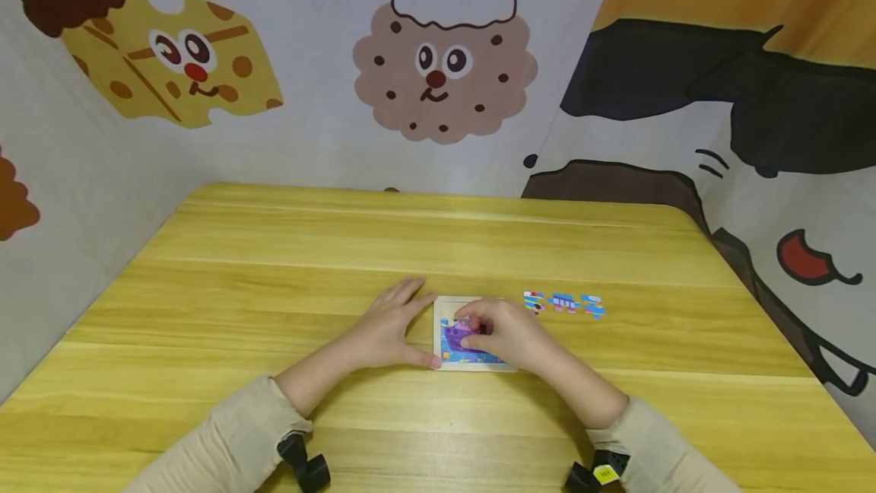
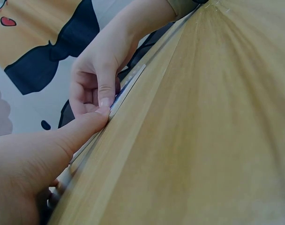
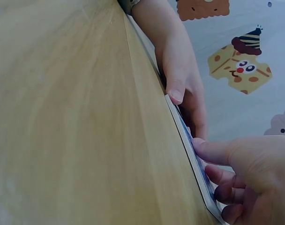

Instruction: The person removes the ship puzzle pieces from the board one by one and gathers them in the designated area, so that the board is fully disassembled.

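Observation:
A small square jigsaw puzzle in a pale wooden tray point(image 1: 475, 366) lies on the table, its purple-and-blue picture filling the lower part and bare wood showing near the top. My left hand point(image 1: 390, 329) steadies the tray's left side, fingers extended toward the top corner and thumb at the bottom corner. Over the picture, my right hand point(image 1: 509, 332) has its thumb and curled index finger at a pink-and-purple puzzle piece point(image 1: 462, 323), partly hidden by the fingers. In the right wrist view the right thumb point(image 3: 212, 150) rests on the puzzle's surface, beside the tray edge point(image 3: 187, 145).
Three loose puzzle pieces lie in a row right of the tray: one striped point(image 1: 533, 301), a blue-and-pink one point(image 1: 564, 303) and a blue one point(image 1: 594, 306). The wooden table point(image 1: 274, 249) reaches back to a cartoon-printed curtain point(image 1: 301, 151).

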`<control>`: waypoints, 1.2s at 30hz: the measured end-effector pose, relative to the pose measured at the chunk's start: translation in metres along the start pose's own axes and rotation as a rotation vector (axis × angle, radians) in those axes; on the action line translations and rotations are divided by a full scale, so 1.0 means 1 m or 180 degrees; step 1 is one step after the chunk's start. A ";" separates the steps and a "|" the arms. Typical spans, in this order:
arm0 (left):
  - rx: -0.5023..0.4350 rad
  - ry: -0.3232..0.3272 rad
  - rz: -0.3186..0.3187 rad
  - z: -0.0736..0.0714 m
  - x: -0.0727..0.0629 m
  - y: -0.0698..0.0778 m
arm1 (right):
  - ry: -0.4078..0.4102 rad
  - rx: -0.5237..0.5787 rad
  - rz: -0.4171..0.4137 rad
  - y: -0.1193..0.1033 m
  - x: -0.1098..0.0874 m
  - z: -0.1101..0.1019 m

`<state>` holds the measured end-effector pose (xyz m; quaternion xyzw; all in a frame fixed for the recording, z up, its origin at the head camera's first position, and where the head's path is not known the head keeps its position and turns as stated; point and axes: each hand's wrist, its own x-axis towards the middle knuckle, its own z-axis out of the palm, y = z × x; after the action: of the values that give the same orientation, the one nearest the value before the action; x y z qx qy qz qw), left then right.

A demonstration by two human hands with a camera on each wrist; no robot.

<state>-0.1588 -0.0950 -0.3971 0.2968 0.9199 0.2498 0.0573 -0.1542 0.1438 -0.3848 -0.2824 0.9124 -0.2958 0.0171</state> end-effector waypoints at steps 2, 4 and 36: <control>-0.0011 0.0003 0.0007 0.000 0.000 0.000 | 0.0001 -0.0052 0.0006 0.000 0.000 0.001; 0.0001 0.0003 0.0007 0.000 0.000 0.000 | -0.0008 -0.0082 0.0005 0.000 0.001 0.001; 0.0006 0.0006 0.0025 0.001 0.001 -0.002 | -0.0023 -0.0133 0.0065 -0.004 0.000 0.000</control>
<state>-0.1605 -0.0956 -0.3989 0.3002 0.9190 0.2494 0.0552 -0.1527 0.1412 -0.3824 -0.2744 0.9211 -0.2755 0.0175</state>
